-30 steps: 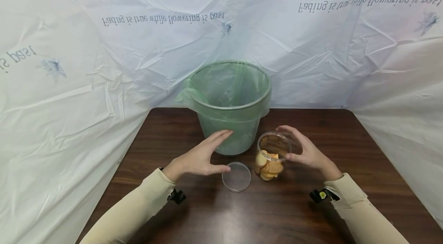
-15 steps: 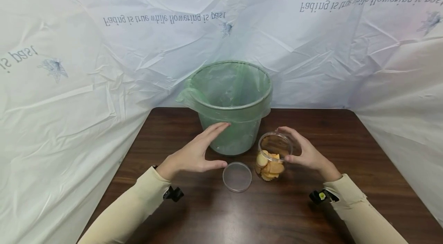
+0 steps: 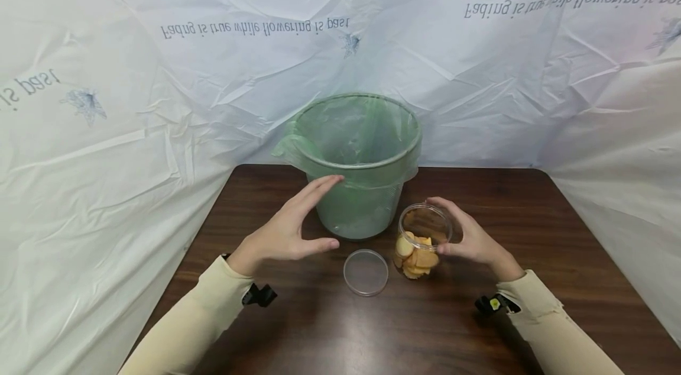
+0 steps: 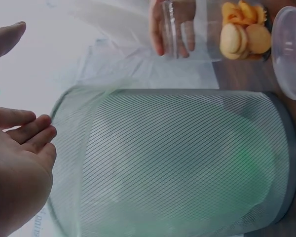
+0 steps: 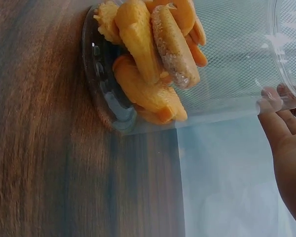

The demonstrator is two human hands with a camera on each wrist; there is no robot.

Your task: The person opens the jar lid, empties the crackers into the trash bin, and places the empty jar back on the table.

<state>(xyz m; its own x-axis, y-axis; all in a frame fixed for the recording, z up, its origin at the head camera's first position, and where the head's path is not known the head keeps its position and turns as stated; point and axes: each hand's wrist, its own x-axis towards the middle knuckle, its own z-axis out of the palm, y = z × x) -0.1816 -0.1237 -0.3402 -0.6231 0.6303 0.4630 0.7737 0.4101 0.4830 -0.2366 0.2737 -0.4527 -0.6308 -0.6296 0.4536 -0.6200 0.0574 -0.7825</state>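
Note:
My right hand point(image 3: 473, 239) grips a clear plastic jar point(image 3: 424, 227) near its rim, thumb on the near side and fingers on the far side. Through its wall in the right wrist view, orange and pale brown snack pieces point(image 5: 148, 84), some like round biscuits, fill the lower part. The jar's mouth is uncovered, and it stands upright on the table. A round clear lid point(image 3: 365, 272) lies flat to the jar's left. My left hand point(image 3: 282, 230) is held in the air left of the lid, thumb and fingers spread apart, holding nothing.
Behind the hands stands a green mesh bin point(image 3: 362, 203) lined with a thin translucent bag point(image 3: 295, 147) folded over its rim. The dark wooden table point(image 3: 511, 203) ends against a white printed sheet point(image 3: 255, 79) hung at the back and sides.
My left hand has drawn back to the left and away from the lid, its thumb and fingers still spread. The right hand and the jar stay almost in place.

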